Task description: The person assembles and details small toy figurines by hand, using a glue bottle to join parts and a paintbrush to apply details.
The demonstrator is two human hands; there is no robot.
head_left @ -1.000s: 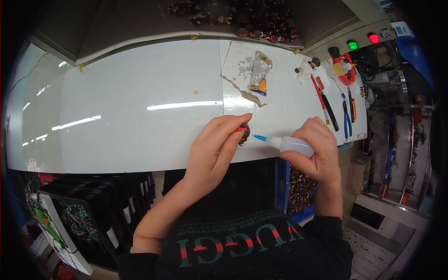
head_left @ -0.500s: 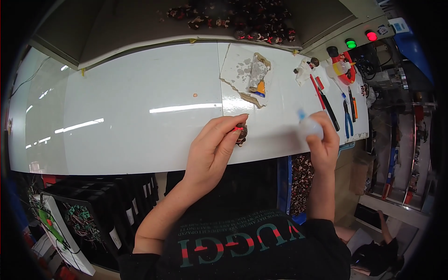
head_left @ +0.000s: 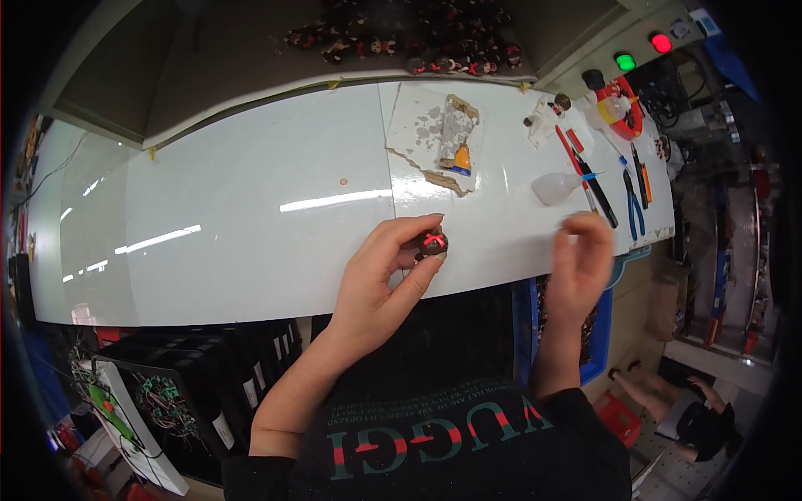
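My left hand [head_left: 380,265] pinches a small dark brown figurine [head_left: 433,243] with a red bow between thumb and fingertips, above the front part of the white table. My right hand [head_left: 583,259] is somewhat blurred. It hangs over the table's front edge with curved fingers apart from the thumb, and I see nothing in it. Just beyond it lies a translucent squeeze bottle [head_left: 555,189] on its side, its thin blue tip pointing right toward the long tools.
A stained board [head_left: 407,125] bears a worn block. On the right lie a black-handled tool [head_left: 598,194], blue pliers [head_left: 632,204] and a red tray [head_left: 628,125]. Several figurines sit inside the booth [head_left: 368,48]. Below the edge stands a blue bin [head_left: 525,334]; farther right, another person [head_left: 702,426].
My right hand has let go of the squeeze bottle, which now lies on the table, and has drawn back toward me. In my left hand the figurine has turned, showing its bow.
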